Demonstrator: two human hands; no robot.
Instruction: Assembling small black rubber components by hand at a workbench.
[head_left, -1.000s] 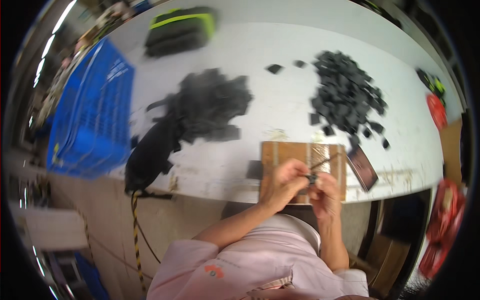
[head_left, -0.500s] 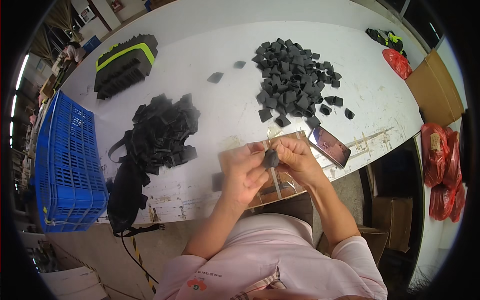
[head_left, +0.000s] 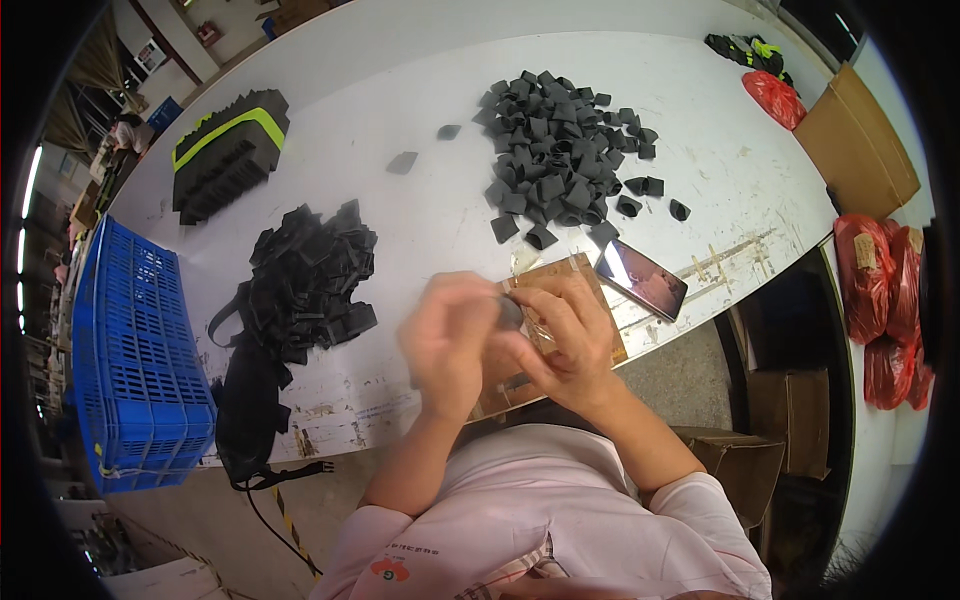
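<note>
My right hand (head_left: pixel 568 345) pinches a small dark grey fabric loop (head_left: pixel 510 314) above the near edge of the table. Close on its left is my left hand (head_left: pixel 445 340), smeared by motion; its fingers cannot be made out, nor whether it touches the loop. Under both hands lies a brown board (head_left: pixel 590 275) with strips of tape across it. Beyond them a heap of similar dark grey loops (head_left: pixel 555 150) covers the middle of the white table (head_left: pixel 430 220). A few single loops (head_left: pixel 629 206) lie at the heap's right side.
A phone (head_left: pixel 642 280) lies right of the board. To the left are a pile of black straps (head_left: pixel 310 280), a black pouch (head_left: pixel 250 410) and a blue crate (head_left: pixel 145 360). Farther back stands a dark stack with a yellow-green band (head_left: pixel 230 155). Red bags (head_left: pixel 865 275) hang at right.
My left hand has drawn back to the left and blurred. My right hand has turned, its fingers pointing leftward, with the loop still in it. The whole view has shifted slightly.
</note>
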